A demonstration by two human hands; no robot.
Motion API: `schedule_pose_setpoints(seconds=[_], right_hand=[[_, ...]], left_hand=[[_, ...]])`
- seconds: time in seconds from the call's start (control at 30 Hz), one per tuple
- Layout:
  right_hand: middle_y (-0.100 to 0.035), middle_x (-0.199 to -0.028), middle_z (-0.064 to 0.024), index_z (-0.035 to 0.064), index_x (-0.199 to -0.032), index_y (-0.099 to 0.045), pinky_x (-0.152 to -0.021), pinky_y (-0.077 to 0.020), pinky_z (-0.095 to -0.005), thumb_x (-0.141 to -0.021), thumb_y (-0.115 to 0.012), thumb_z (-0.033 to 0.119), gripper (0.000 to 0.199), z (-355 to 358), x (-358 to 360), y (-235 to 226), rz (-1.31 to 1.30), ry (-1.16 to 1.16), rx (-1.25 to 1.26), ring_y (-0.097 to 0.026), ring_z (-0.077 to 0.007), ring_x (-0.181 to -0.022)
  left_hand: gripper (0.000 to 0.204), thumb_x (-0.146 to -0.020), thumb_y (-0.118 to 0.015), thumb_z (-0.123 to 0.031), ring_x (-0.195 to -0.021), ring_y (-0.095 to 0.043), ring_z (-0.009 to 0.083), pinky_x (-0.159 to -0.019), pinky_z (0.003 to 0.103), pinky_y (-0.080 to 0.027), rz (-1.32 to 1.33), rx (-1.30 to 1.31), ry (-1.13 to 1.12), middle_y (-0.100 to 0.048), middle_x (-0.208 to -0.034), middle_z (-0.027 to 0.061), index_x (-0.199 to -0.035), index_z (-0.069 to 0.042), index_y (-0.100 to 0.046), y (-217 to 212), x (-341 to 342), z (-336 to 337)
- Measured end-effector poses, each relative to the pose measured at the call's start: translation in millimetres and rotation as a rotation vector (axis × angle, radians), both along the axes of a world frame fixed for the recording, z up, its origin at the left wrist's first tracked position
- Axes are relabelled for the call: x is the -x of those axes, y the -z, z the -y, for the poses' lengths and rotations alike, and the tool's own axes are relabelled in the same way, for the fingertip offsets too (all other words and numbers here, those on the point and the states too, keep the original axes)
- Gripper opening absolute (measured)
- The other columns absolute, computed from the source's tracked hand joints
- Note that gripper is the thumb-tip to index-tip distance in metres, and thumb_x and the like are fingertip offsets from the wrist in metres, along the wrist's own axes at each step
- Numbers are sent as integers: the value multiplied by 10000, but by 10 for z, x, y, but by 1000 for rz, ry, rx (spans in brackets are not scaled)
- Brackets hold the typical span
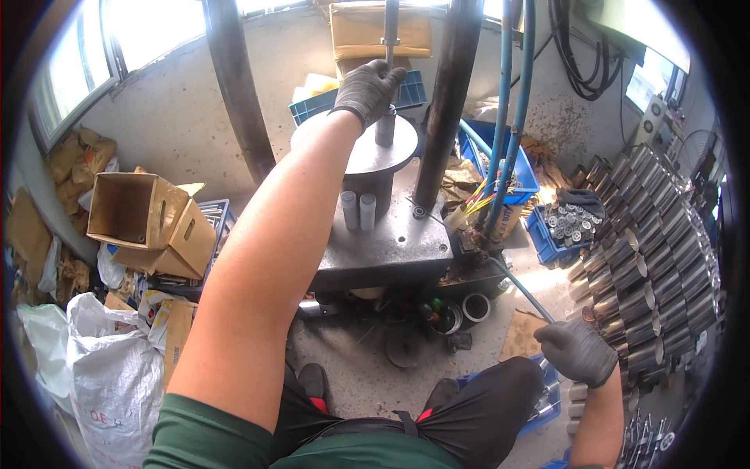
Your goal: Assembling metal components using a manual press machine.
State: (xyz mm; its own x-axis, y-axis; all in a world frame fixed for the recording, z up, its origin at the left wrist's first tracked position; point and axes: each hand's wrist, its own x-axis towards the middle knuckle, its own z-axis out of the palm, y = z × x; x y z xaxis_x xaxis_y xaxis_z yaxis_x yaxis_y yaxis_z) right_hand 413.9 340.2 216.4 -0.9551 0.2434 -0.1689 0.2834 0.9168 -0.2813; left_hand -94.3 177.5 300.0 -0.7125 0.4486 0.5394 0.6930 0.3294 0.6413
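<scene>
My left hand [367, 92], in a dark grey glove, reaches up to the press and closes around the upright metal rod [390, 39]. Its fingertips are partly hidden. Just below the hand, a grey metal cylinder [384, 130] stands upright on the round steel plate [359, 160]. Two smaller grey cylinders [358, 211] stand side by side on the press table [375, 254], in front of the plate's pedestal. Down at the right, my gloved right hand [578, 352] grips the end of a long metal lever [522, 288], which slants from the base of the press.
Dark steel columns [449, 102] flank the plate, with blue hoses [512, 117] at right. Stacked metal tubes [648, 266] rise beside my right arm, near a blue bin [558, 234] of small round parts. Cardboard boxes [144, 215] and a white sack [113, 383] lie at left.
</scene>
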Motion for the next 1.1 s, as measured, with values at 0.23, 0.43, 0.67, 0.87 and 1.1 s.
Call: schedule_pose_setpoints(seconds=[0.23, 0.43, 0.67, 0.87, 1.1], right_hand=[[-769, -993, -239, 27, -1100, -787, -879, -602, -508, -951, -667, 202, 260, -4, 53, -41, 51, -21, -59, -758, -430, -943], [-746, -1026, -208, 5, -1135, -710, -828, -604, -400, -958, -639, -118, 227, -251, 636, -270, -928, 72, -240, -755, -363, -921], [-759, -899, -191, 65, -1138, -741, -754, -613, -415, -1051, -647, 24, 134, -977, 1516, -742, -1039, 33, -491, -765, -357, -807], [-776, -983, -231, 80, -1238, -775, -856, -614, -465, -1030, -711, 224, 261, -1057, 1893, -914, -997, 118, -513, -772, -398, -956], [-722, -1227, -336, 70, -1618, -487, -967, -617, -517, -1010, -623, 717, 899, -1093, 1959, -990, -801, 317, -424, -756, -447, -1135]], left_hand=[[579, -1076, -629, -574, -1165, -755, 322, -1032, 430, -575, 33, 0, 4, -797, -1234, 181, -1346, -72, -734, -6, -22, 4], [569, -1080, -629, -566, -1129, -768, 319, -1015, 427, -581, 45, 4, 21, -805, -1190, 192, -1327, -65, -741, -5, -11, 13], [512, -1086, -648, -470, -1049, -793, 309, -963, 427, -607, 5, 5, -30, -816, -1134, 187, -1353, -40, -726, -8, -29, -18], [554, -1099, -623, -520, -1143, -757, 316, -1002, 420, -577, 25, 33, 5, -788, -1219, 194, -1359, -37, -698, -23, 26, -21], [511, -1066, -694, -462, -1083, -758, 272, -953, 409, -591, 116, -247, 8, -784, -1160, 174, -1339, -30, -696, -149, 91, -149]])
